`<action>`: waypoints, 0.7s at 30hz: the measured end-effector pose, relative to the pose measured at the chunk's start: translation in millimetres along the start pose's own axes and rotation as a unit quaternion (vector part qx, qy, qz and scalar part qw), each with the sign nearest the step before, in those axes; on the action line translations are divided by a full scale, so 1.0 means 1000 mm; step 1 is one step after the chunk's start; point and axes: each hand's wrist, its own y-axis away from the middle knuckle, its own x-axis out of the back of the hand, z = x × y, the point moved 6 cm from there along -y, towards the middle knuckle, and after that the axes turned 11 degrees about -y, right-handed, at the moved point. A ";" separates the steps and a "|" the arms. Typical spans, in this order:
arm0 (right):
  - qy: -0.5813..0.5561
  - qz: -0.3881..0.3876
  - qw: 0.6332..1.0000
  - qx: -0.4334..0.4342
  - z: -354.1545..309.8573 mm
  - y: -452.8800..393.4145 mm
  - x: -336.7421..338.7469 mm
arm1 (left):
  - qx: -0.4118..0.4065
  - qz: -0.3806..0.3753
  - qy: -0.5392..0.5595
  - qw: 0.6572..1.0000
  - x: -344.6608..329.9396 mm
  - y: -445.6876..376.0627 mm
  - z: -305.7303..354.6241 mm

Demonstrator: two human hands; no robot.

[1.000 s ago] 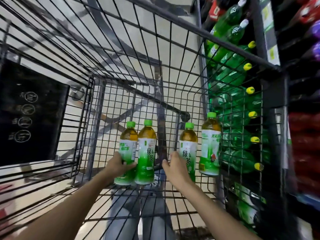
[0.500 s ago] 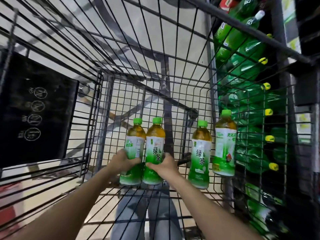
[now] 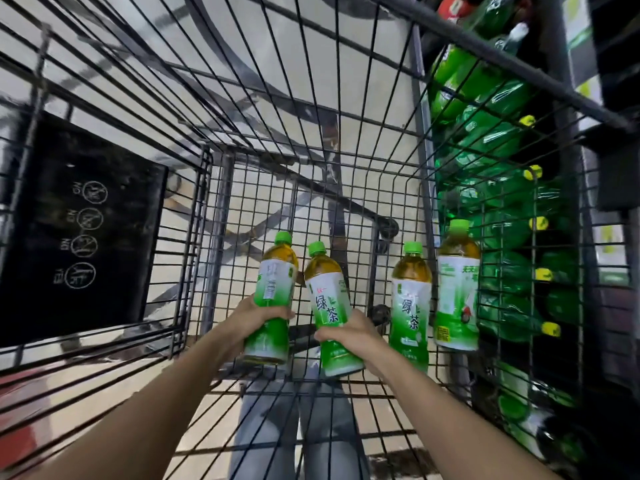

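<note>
**Item 1. Left hand** [image 3: 258, 318]: clenched round the lower label of a clear plastic tea bottle with amber liquid, a green screw cap and a green-and-white sleeve, listed here as the left-held bottle [image 3: 275, 285]. The bottle is tilted, its cap leaning toward the other grip.

**Item 2. Right hand** [image 3: 349, 332]: wrapped round the lower body of a like bottle printed with large green characters, listed as the right-held bottle [image 3: 327, 303]. It is tilted the opposite way. The two caps are near each other but apart, above and between the grips. Whether either base rests on the wire floor cannot be told.

**Handling (judged):**
- Both are filled to the shoulder, so each is moderately heavy for one hand.
- The thin walls should give slightly under a squeeze.
- The glossy sleeve may be slick.
- The best hold is low on the body, where the hands are now. The cap is too narrow to carry by.
- They are not fragile, but would roll if laid down.

**Surroundings:**
- Third tea bottle [image 3: 410, 299]: upright, just outside the right grip.
- Fourth tea bottle [image 3: 457, 289]: upright, beyond the third, by the side wall.
- Black wire shopping cart basket [image 3: 263, 202]: encloses all four bottles.
- Black plastic panel with white pictograms [image 3: 86, 230]: well outside the left grip.
- Green plastic soda bottles with yellow caps [image 3: 502, 216]: shelved beyond the wire, outside the right grip.
- The person's legs in grey-blue jeans [image 3: 270, 427]: beneath both grips, seen through the floor.

**Obstructions (judged):** The third tea bottle stands close to the right wrist, so an outward swing could topple it. The wire walls leave upward as the free way out.
</note>
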 end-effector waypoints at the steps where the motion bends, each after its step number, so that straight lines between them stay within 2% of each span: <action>1: -0.008 0.002 1.000 -0.002 0.000 0.001 0.003 | -0.003 -0.002 -0.004 1.000 0.001 0.002 0.002; 6: -0.107 0.006 0.993 0.041 -0.028 0.025 0.016 | -0.041 -0.034 -0.027 0.998 0.002 0.029 0.031; 12: -0.153 0.025 0.970 0.189 -0.101 0.100 0.040 | -0.128 -0.059 0.032 0.990 0.003 0.101 0.101; 15: -0.168 0.045 0.945 0.277 -0.142 0.160 0.054 | -0.176 -0.073 0.072 0.979 0.002 0.149 0.140; 21: -0.199 0.112 0.872 0.433 -0.209 0.297 0.079 | -0.314 -0.082 0.058 0.944 -0.006 0.263 0.220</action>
